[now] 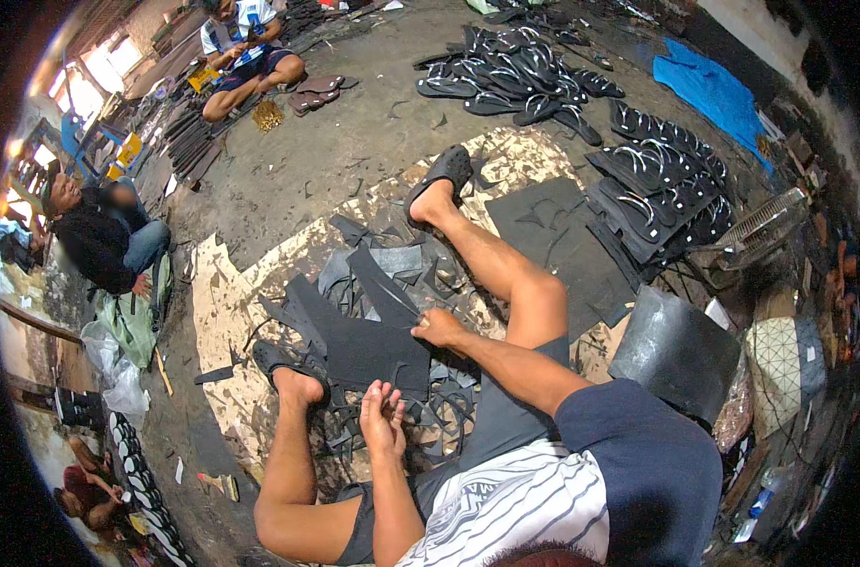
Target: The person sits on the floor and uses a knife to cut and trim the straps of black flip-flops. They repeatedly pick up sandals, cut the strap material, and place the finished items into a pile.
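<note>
My right hand (436, 327) is closed in a fist at the right edge of a dark rubber sheet (378, 352). From that fist a thin, pale, blade-like tool (398, 295) points away over a long dark strip of sheet (381, 286); its exact kind is too small to tell. Palm turned up, my left hand (383, 416) is just below the sheet's near edge, fingers stretched out and nothing in them. Dark offcuts (439, 416) are scattered around and under the sheet, between my outstretched legs.
Cut cardboard-like boards (224, 312) lie on the floor. At the far right are piles of black sandals (515, 80), a blue sheet (704, 90) and a fan (765, 222). A curved dark sheet (675, 354) stands beside me. Other people sit at the left and far left.
</note>
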The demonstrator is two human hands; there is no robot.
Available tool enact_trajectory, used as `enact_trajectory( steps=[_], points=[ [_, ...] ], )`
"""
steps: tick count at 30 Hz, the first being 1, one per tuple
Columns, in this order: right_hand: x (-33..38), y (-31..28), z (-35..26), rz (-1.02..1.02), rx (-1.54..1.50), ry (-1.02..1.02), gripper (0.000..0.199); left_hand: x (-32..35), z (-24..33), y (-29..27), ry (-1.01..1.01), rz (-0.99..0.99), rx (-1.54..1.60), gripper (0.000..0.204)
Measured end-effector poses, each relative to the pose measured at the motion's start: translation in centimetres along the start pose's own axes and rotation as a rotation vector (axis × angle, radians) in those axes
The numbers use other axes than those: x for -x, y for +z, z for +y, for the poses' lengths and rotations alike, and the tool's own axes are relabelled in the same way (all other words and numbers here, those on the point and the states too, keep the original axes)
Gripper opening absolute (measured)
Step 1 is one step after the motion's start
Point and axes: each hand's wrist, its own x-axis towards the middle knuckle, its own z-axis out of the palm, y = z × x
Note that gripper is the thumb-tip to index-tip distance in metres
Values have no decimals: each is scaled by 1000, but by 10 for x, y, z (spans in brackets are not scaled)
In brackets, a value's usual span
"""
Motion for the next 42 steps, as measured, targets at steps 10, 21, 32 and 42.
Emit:
enact_trajectory(
  steps=[10,21,32,42],
  points=[
    [145,-41,-163,-321,-33,-564,19,-23,20,-23,-113,-225,296,39],
    [94,-116,-226,-406,-266,-315,42,74,60,-23,565,107,65,33],
    [110,-64,-231,-20,-218,-732,45,73,81,-9,865,127,-178,66],
    [94,-78,-238,-181,-418,-243,38,66,80,-34,838,273,-162,83]
  ],
)
